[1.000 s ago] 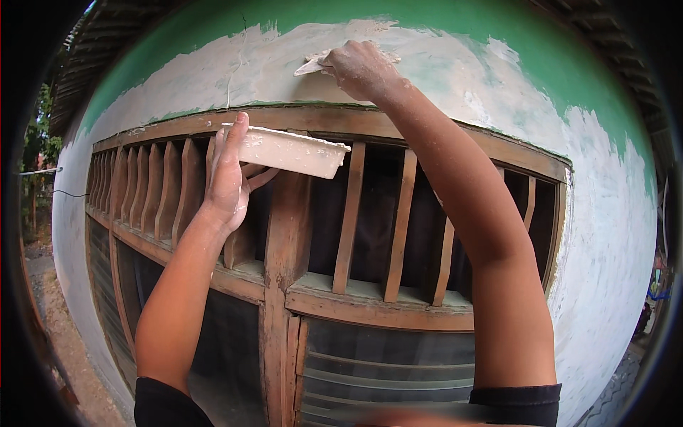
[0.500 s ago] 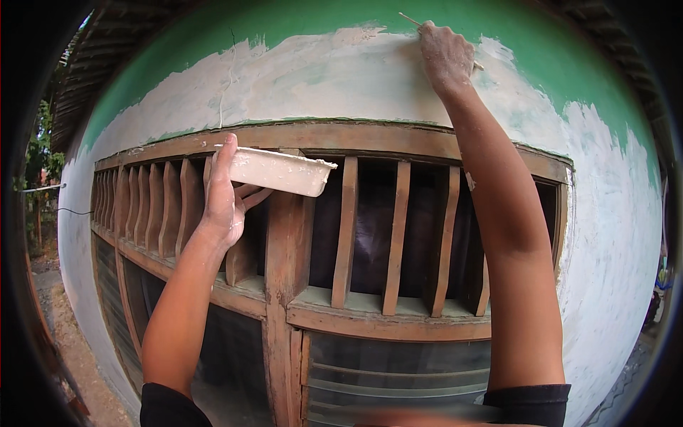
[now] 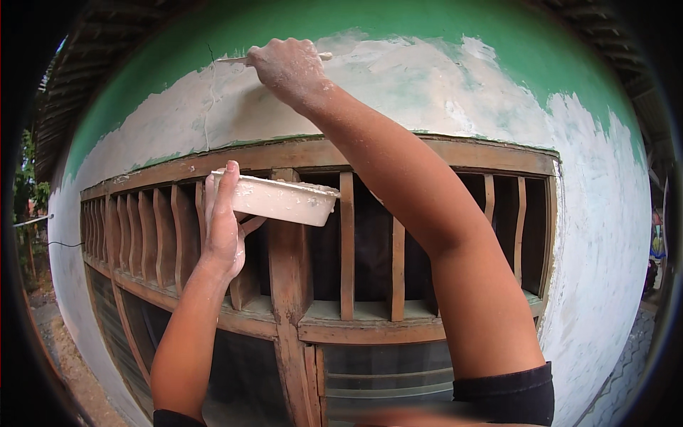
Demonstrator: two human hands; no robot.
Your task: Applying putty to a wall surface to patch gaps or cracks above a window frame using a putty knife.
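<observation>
Right hand (image 3: 288,67): you have its fingers wrapped tight round a flat tool (image 3: 233,61), a thin edge jutting left of your knuckles. It sits high on the wall (image 3: 597,228), where the pale coat (image 3: 398,82) meets green paint (image 3: 398,21), just beside a dark crack (image 3: 210,51) (how hard it presses, I cannot tell). Left hand (image 3: 224,238): you grip the left end of a tub (image 3: 284,203), thumb up, fingers beneath, below the tool and in front of the window frame (image 3: 498,154).

Step in hand, as judged: spreading paste (image 3: 313,188) along that border. Next move seems to call for a low tool angle, even pressure and a level tub.

Materials: tub off-white, oblong, sloping walls, lumpy paste crusting its rim. Coat chalky, streaked, ragged at its upper edge. Frame worn brown wood; upright slats (image 3: 181,235), wavy toward your left.
</observation>
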